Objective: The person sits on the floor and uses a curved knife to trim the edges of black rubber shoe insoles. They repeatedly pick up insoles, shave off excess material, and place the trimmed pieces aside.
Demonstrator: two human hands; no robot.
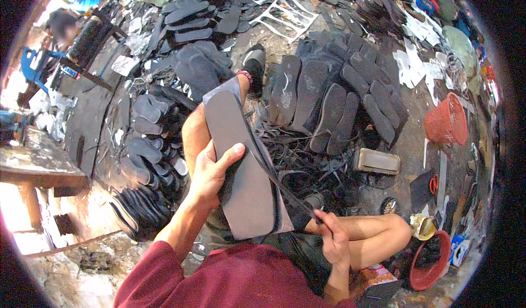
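One grey sole (244, 183) lies over the left leg (196, 135), clamped in my left hand (212, 170); my right hand (333, 239) grips a black strip (292, 197), possibly an offcut. I judge this trimming; the next move calls for a steady pull.

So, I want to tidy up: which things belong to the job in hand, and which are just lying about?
Likely part of the job:
dark sole-shaped piece, in the left hand
dark strip, in the right hand
dark soles piled ahead, probably

Apparently just lying about:
white scraps, at right
upper red basket
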